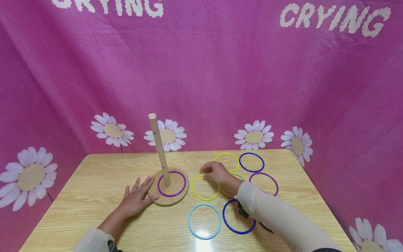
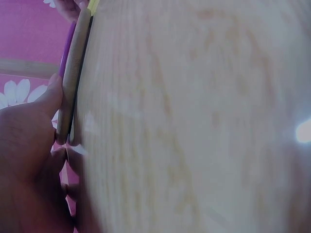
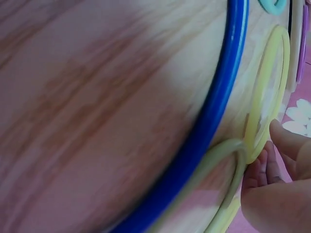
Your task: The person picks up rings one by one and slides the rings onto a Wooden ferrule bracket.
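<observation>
My left hand [image 1: 135,200] rests beside a round wooden base [image 1: 157,198], its fingers spread along the rim and its thumb on the near edge. From the base rises a wooden peg [image 1: 160,150], with a purple ring [image 1: 172,195] lying around its foot. At the far rim of a yellow ring [image 1: 206,200] is my right hand [image 1: 218,172]. In the right wrist view the thumb [image 3: 281,132] and the other fingers [image 3: 262,170] are parted at the rim of this ring, which lies flat on the table.
Right of the base lie a light blue ring [image 1: 190,227], a blue ring [image 1: 234,231] and another purple ring [image 1: 276,182]. Farther back are a second yellow ring [image 1: 226,153], a second blue ring [image 1: 252,153] and an olive ring [image 3: 216,155] partly under my right wrist. A pink flowered cloth [image 1: 204,80] hangs behind the table [image 1: 104,171].
</observation>
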Tool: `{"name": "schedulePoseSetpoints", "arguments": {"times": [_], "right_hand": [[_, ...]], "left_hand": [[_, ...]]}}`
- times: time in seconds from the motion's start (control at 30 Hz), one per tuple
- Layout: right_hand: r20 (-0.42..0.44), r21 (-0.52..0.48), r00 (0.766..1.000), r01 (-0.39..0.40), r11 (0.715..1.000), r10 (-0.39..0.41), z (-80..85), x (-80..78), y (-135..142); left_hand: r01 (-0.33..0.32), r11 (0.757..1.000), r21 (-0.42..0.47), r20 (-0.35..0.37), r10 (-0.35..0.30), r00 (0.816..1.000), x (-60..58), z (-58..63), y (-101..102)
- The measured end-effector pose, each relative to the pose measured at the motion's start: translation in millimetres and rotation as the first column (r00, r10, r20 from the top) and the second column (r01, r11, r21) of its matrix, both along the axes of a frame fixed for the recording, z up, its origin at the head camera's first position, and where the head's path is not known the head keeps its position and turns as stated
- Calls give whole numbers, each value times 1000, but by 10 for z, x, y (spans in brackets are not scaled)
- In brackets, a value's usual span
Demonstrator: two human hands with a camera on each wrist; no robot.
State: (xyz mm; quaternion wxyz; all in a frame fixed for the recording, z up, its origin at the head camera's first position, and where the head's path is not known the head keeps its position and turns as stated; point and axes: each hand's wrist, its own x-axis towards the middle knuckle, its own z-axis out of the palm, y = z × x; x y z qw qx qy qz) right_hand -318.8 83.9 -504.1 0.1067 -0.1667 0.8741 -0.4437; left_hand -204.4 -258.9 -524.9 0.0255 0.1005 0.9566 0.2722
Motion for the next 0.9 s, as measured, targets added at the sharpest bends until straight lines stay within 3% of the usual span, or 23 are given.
{"name": "schedulePoseSetpoints", "arguments": {"times": [0.27, 0.5, 0.7, 0.9], "right_hand": [[-67, 84, 996, -54, 995, 59, -49, -55, 25], [13, 38, 1000, -29, 999, 29, -56, -92, 0], [-48, 59, 998, -36, 998, 38, -46, -108, -2], [-54, 70, 998, -41, 997, 45, -36, -116, 2]], "left_hand": [[-1, 1000, -3, 10, 1, 1000, 1, 14, 13], [8, 1000, 20, -17, -8, 1000, -2, -17, 0], [7, 999, 42, -34, -5, 999, -1, -35, -3], [8, 999, 35, -40, -7, 999, 4, -43, -9]]}}
